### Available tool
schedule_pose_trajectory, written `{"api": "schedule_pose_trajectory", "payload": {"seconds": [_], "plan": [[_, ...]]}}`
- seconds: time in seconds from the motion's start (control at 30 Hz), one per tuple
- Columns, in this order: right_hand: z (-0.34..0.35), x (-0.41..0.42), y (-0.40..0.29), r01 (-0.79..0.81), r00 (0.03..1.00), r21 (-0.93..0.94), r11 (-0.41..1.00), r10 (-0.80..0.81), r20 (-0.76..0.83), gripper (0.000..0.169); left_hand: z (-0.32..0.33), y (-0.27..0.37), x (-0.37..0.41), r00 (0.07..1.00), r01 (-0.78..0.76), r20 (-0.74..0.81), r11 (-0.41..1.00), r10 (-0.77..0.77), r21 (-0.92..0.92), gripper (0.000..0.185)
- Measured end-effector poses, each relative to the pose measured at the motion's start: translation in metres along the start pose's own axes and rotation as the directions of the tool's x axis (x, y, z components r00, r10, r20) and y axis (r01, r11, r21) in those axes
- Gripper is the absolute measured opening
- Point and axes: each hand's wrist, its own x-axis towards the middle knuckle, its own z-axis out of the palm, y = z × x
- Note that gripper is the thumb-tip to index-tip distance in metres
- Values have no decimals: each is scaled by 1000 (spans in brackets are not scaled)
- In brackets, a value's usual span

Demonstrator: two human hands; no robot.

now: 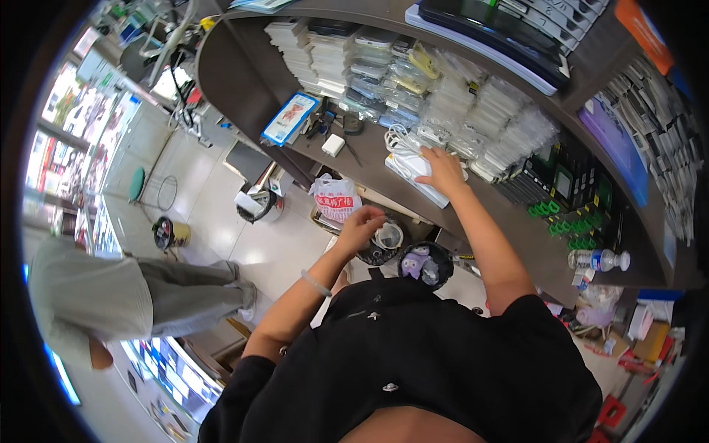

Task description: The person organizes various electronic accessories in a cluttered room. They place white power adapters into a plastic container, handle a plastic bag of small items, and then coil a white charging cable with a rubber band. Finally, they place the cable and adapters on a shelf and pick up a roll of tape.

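On the dark brown shelf counter [365,166] my right hand [443,169] rests with spread fingers on a coiled white cable [401,141] and a flat white box [429,191] beneath it. Its fingertips are partly hidden among the cable, so a firm grip cannot be made out. My left hand [360,230] hovers in front of the counter, above the bins, fingers loosely curled with nothing visible in them. To the left of the cable lie a white charger plug [333,145] and a blue-edged package [290,118].
Stacks of bagged phone cases [388,83] line the shelf's back. Black packages with green hang tabs [570,183] and a plastic bottle [598,259] are at right. Below sit a printed plastic bag [334,199] and a black bin [425,266]. A person [111,293] stands at left.
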Motion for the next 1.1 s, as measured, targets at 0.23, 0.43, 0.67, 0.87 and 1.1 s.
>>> {"api": "schedule_pose_trajectory", "payload": {"seconds": [0.23,0.43,0.67,0.87,1.1], "plan": [[16,-16,18,-412,911,-40,910,409,-56,99,-32,16,125,950,-293,108,720,292,629,56],[16,-20,1,-627,778,168,760,619,106,112,-27,16,171,961,-240,251,798,115,553,79],[35,2,-50,-589,808,175,789,581,101,106,-58,5,158,980,-198,117,750,161,632,77],[49,50,-53,-492,870,182,851,489,66,105,-100,32,157,978,-191,27,830,208,525,72],[39,61,-57,-556,827,51,830,546,134,108,-128,12,163,819,-385,76,446,569,808,61]]}}
